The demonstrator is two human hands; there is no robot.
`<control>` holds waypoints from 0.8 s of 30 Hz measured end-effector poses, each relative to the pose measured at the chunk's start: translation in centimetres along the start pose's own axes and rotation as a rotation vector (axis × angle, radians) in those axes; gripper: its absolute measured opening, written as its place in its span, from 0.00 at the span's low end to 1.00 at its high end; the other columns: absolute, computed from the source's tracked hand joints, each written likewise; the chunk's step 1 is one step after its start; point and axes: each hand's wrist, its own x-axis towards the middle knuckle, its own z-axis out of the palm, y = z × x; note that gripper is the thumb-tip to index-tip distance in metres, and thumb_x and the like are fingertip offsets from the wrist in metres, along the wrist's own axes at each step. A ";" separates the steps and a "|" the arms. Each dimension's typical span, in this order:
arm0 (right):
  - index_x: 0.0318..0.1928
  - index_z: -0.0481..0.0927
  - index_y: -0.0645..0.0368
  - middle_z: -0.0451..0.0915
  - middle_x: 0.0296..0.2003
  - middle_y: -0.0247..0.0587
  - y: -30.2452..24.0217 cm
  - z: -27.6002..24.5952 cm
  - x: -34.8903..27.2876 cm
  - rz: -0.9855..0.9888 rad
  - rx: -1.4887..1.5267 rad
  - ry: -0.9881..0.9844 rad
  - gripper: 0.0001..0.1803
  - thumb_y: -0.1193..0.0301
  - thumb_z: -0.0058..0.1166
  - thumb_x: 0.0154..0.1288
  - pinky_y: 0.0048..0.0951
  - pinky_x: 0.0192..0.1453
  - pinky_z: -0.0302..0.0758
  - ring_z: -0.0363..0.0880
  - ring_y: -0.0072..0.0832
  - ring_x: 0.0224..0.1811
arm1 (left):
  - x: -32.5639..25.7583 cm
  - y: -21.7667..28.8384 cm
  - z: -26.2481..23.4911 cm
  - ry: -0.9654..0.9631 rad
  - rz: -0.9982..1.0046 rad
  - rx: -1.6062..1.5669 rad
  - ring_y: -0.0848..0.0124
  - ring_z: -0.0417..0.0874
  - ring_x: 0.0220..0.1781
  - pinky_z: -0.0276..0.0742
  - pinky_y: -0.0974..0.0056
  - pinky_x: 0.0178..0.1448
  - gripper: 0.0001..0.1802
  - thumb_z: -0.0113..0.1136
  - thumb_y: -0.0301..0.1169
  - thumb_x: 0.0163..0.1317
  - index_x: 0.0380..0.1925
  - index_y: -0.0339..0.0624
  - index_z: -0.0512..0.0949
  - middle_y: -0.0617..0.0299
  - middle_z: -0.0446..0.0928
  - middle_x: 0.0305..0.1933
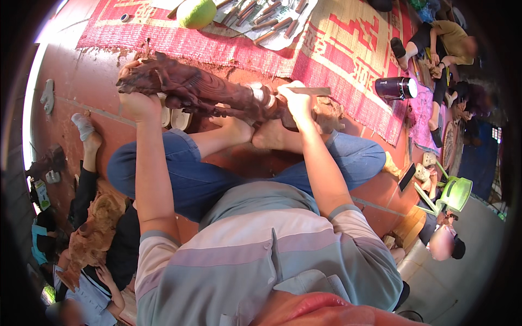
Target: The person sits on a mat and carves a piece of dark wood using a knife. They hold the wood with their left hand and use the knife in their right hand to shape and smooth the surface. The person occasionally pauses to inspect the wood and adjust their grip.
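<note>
A long, dark reddish-brown carved wooden figure (201,89) lies crosswise above my bare feet, its surface full of folds and knobs. My left hand (136,103) is closed around its ragged left end. Toward the other end, my right hand (298,103) is closed on the narrower part of the carving. A flat, straight-edged strip (316,91) sticks out beside the right hand; whether the fingers touch it cannot be told. White bands (263,95) show near the figure's right end. A pale lump of wood (329,111) sits just beyond my right hand.
Ahead, a red and straw-coloured woven mat (239,54) carries a green round fruit (196,13) and several carving tools (266,22) on a pale sheet. To the right are a dark flask (396,88), a phone (406,177) and a green plastic stool (455,194). Other people sit on both sides.
</note>
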 end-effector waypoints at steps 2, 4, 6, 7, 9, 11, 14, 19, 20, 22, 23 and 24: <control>0.27 0.78 0.62 0.78 0.24 0.32 -3.1 0.9 -0.7 -0.061 -0.173 -0.053 0.04 0.76 0.60 0.51 0.21 0.33 0.70 0.74 0.18 0.27 | -0.6 0.3 0.0 0.011 -0.013 0.010 0.62 0.76 0.43 0.76 0.60 0.48 0.14 0.38 0.33 0.62 0.38 0.36 0.72 0.54 0.74 0.41; 0.27 0.79 0.62 0.78 0.24 0.32 -2.7 0.5 -0.5 0.072 -0.105 -0.024 0.03 0.77 0.59 0.51 0.21 0.33 0.70 0.74 0.18 0.27 | -0.9 0.5 0.8 0.034 -0.005 0.007 0.62 0.77 0.43 0.76 0.59 0.47 0.14 0.39 0.33 0.62 0.38 0.37 0.72 0.53 0.74 0.41; 0.26 0.78 0.61 0.77 0.21 0.35 1.5 -1.2 0.5 -0.025 -0.062 0.062 0.04 0.76 0.60 0.48 0.25 0.33 0.72 0.75 0.23 0.27 | -0.3 0.3 0.9 0.036 0.009 0.009 0.65 0.76 0.42 0.74 0.62 0.47 0.15 0.39 0.35 0.62 0.36 0.37 0.72 0.56 0.74 0.39; 0.25 0.79 0.60 0.77 0.21 0.36 1.1 -1.5 0.4 0.219 0.092 0.127 0.04 0.76 0.61 0.48 0.25 0.31 0.72 0.75 0.25 0.25 | -0.4 0.1 0.9 0.044 0.009 0.013 0.67 0.75 0.41 0.73 0.63 0.47 0.15 0.39 0.36 0.62 0.36 0.38 0.73 0.57 0.74 0.38; 0.23 0.79 0.60 0.77 0.21 0.36 0.8 -0.8 0.4 -0.225 -0.093 0.019 0.04 0.74 0.62 0.49 0.26 0.29 0.71 0.75 0.26 0.22 | -0.4 0.3 0.9 0.045 0.003 0.000 0.67 0.75 0.42 0.73 0.63 0.47 0.15 0.40 0.36 0.62 0.36 0.38 0.73 0.58 0.74 0.38; 0.26 0.80 0.63 0.77 0.23 0.34 -0.5 1.0 -0.3 -0.101 -0.253 -0.078 0.03 0.76 0.60 0.50 0.21 0.34 0.71 0.75 0.20 0.29 | -1.1 0.5 1.1 0.041 -0.019 0.002 0.67 0.75 0.42 0.73 0.63 0.48 0.14 0.40 0.36 0.62 0.35 0.38 0.73 0.58 0.74 0.38; 0.26 0.79 0.63 0.78 0.23 0.33 0.2 0.4 0.1 -0.018 -0.176 -0.020 0.04 0.76 0.60 0.50 0.21 0.33 0.70 0.75 0.20 0.27 | -0.9 0.8 1.1 0.040 -0.017 -0.004 0.65 0.76 0.42 0.74 0.62 0.47 0.14 0.40 0.35 0.62 0.36 0.37 0.72 0.57 0.74 0.38; 0.25 0.78 0.61 0.78 0.24 0.32 0.5 -0.6 -0.2 0.063 0.027 0.123 0.05 0.76 0.61 0.50 0.23 0.32 0.70 0.74 0.20 0.26 | -0.7 0.3 0.8 0.067 0.008 0.023 0.62 0.77 0.41 0.76 0.59 0.46 0.15 0.39 0.34 0.61 0.37 0.36 0.72 0.54 0.74 0.38; 0.26 0.78 0.61 0.78 0.24 0.32 0.6 0.0 -0.4 -0.116 -0.165 0.049 0.04 0.76 0.61 0.50 0.23 0.32 0.70 0.75 0.20 0.27 | -0.9 0.3 0.9 0.074 -0.001 0.020 0.62 0.77 0.41 0.76 0.59 0.46 0.15 0.39 0.34 0.61 0.37 0.36 0.72 0.55 0.74 0.38; 0.26 0.79 0.61 0.79 0.24 0.33 -1.9 1.5 -0.5 0.010 -0.295 0.012 0.04 0.77 0.61 0.49 0.23 0.34 0.71 0.76 0.21 0.29 | -0.7 0.6 1.1 0.085 -0.007 0.010 0.63 0.77 0.42 0.76 0.59 0.47 0.15 0.39 0.34 0.61 0.37 0.36 0.72 0.55 0.74 0.38; 0.26 0.79 0.61 0.78 0.24 0.33 -1.6 1.2 -0.4 0.008 -0.237 0.020 0.04 0.76 0.61 0.49 0.23 0.34 0.71 0.75 0.21 0.28 | -0.7 0.5 1.0 0.068 -0.006 0.002 0.64 0.77 0.41 0.75 0.60 0.47 0.14 0.40 0.34 0.61 0.36 0.37 0.72 0.56 0.74 0.38; 0.26 0.79 0.61 0.78 0.24 0.33 -0.9 0.5 -0.3 0.005 -0.179 0.027 0.04 0.76 0.61 0.49 0.23 0.34 0.71 0.75 0.21 0.28 | -0.9 0.3 0.8 0.051 -0.004 -0.006 0.65 0.76 0.41 0.74 0.62 0.48 0.13 0.42 0.34 0.61 0.35 0.37 0.73 0.57 0.74 0.38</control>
